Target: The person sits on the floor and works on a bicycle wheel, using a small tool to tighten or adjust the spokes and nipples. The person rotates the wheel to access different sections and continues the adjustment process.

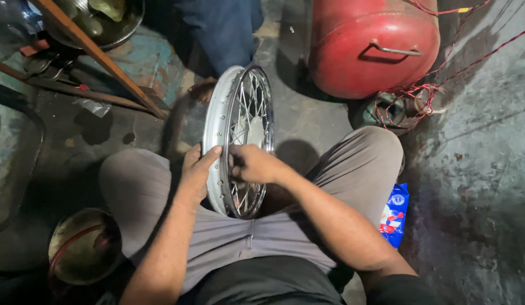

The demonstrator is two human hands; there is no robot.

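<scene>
Nearest the camera, the spoked wheel (240, 141) stands upright between the person's knees, spokes apparently all laced in, though how tight they are cannot be told. The left hand (196, 168) wraps closed fingers over the rim's near edge; the right hand (254, 164) pinches narrowly at the spokes. Beyond the wheel lies a red tank (375, 45).

Place: a repair workshop
Floor: dirty, stained concrete floor (477, 141)
Clues: big red tank (375, 45), tangled red wires (409, 99), metal bowl (84, 245), spoked wheel (240, 141)
</scene>
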